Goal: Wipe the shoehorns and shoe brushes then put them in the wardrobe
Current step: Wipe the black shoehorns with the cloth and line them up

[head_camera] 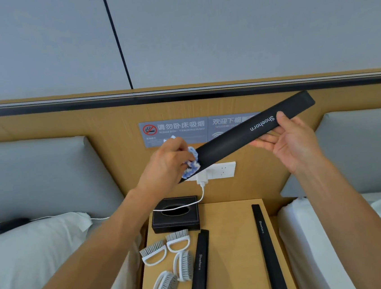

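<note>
Mid-frame, right hand (290, 141) pinches the black shoehorn (249, 135) near its upper right end; left hand (165, 163) grips a blue cloth (192, 163) against its lower left end.

"Shoehorn" is printed in white on the long black raised shoehorn (249, 133) and on two black shoehorns lying on the wooden nightstand (201, 268) (267, 251). "请勿卧床吸烟 / PLEASE DON'T SMOKING IN BED" is shown on the grey wall sign (174, 132).

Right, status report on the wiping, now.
Left hand pinches blue cloth against held shoehorn. Right hand grips its far end. Two shoehorns, four brushes wait on nightstand. Nothing in the way.
</note>
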Demonstrator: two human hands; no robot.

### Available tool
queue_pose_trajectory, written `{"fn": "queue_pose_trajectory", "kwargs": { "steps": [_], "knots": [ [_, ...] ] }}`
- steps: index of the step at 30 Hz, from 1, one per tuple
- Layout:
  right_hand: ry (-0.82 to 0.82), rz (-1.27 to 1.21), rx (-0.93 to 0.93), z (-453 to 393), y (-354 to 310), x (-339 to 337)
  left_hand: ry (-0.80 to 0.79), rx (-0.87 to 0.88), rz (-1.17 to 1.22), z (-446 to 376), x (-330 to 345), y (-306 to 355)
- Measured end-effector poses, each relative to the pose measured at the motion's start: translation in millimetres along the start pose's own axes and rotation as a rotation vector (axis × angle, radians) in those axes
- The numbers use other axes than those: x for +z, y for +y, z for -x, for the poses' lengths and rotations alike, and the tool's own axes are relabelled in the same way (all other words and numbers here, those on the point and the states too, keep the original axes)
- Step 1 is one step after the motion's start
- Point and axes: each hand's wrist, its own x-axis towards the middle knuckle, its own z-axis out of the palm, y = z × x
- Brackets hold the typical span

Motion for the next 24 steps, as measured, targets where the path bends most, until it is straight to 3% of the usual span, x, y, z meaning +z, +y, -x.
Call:
{"fn": "queue_pose_trajectory", "kwargs": {
  "steps": [10, 24],
  "knots": [
    [-0.012, -0.133, 0.016, -3.2, 1.0, 9.7, 0.002, -0.02, -0.108, 3.6, -20.7, -24.0],
    [-0.155, -0.013, 0.081, 5.2, 15.4, 40.2, 0.076, 0.044, 0.021, -32.3, -12.6, 24.2]
  ]
}}
